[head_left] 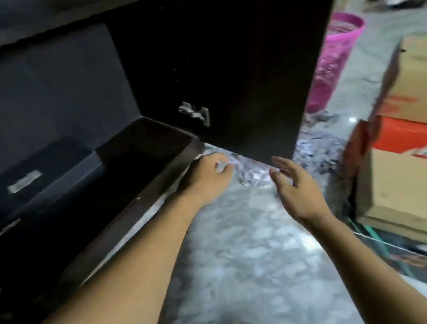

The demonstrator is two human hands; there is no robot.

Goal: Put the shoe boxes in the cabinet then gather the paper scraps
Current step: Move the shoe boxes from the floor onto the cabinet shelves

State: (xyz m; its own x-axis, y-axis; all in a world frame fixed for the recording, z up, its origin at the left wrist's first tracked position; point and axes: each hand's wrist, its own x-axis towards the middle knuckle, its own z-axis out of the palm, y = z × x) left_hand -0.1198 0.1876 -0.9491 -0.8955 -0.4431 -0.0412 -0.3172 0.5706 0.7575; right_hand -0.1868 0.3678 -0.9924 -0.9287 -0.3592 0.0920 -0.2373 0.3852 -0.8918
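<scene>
The left hand (pixel 210 173) is curled on a pale scrap (pixel 228 165) on the floor (pixel 236 257), at the cabinet's (pixel 138 191) front corner, likely pinching it up; blur hides a firm grip. The right hand (pixel 297 190), just right of that corner, is spread and empty. A dark box (pixel 39 176) already lies inside the cabinet. Right of it: pink basket (pixel 336 56), stacked cartons (pixel 417 170).

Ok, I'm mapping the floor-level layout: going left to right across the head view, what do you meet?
Dark shoe box inside the cabinet → left hand → right hand → pink basket → stacked cardboard boxes.
</scene>
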